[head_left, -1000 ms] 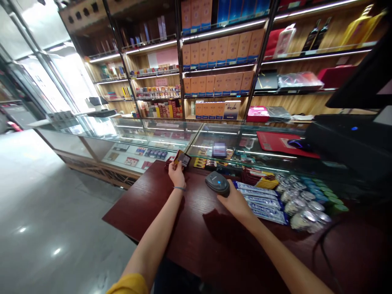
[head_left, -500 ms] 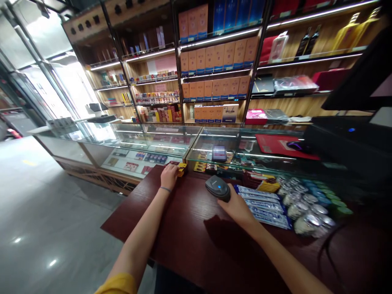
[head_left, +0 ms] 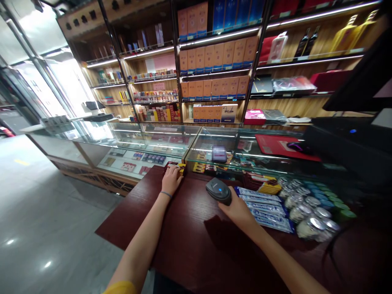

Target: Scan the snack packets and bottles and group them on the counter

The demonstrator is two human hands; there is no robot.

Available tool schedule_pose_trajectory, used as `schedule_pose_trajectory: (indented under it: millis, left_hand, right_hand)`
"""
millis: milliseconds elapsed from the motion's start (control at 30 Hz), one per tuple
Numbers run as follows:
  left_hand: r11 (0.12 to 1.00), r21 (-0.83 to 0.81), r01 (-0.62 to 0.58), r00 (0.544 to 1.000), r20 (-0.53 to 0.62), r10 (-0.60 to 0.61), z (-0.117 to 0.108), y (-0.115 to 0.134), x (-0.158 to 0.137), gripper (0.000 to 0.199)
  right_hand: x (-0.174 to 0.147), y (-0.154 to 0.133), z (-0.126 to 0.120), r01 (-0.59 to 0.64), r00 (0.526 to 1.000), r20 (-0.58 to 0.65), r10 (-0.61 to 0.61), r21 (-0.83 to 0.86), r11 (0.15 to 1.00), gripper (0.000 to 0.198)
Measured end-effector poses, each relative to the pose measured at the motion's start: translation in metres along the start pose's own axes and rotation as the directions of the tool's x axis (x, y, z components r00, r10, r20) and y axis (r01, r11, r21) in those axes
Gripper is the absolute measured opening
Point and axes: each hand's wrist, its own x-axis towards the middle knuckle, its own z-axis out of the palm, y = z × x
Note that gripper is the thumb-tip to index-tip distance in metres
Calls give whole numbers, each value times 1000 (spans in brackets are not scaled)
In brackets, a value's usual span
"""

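A dark grey barcode scanner [head_left: 218, 190] with a lit blue dot is in my right hand [head_left: 239, 209], fingers wrapped round its handle. It is held above the dark red-brown wooden counter [head_left: 186, 232], its head towards the left. My left hand [head_left: 171, 180] lies at the counter's far edge, fingers stretched over a small stack of yellow and dark red packets [head_left: 181, 168]. Its fingertips touch the stack. To the right of the scanner lies a row of blue and white stick packs [head_left: 266, 206], with a stack of brown and yellow packets [head_left: 261, 182] behind them.
Several silver-lidded jars [head_left: 309, 220] stand at the right beside green-topped containers [head_left: 337, 200]. A glass display case [head_left: 171, 141] runs along the far side, with a red mat [head_left: 275, 145] and a mouse [head_left: 295, 146] on it. A dark monitor [head_left: 361, 77] hangs over the right.
My left hand has drawn slightly back and its fingers have spread out over the packet stack. My right hand keeps the scanner in nearly the same spot. The view has shifted slightly.
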Motion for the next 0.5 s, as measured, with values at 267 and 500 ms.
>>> schedule_pose_trajectory:
  millis: [267,500]
  left_hand:
    - [999,-32,-4,999,-46,3,4,2,-2,50]
    - [996,-51,-77,991,-117,71,0,12,-3,48]
  right_hand:
    - [-2,-3,-3,-14,1000,-2,14,2,1000,36]
    - [0,-8,-27,13,997,-79,-10,35,999,36]
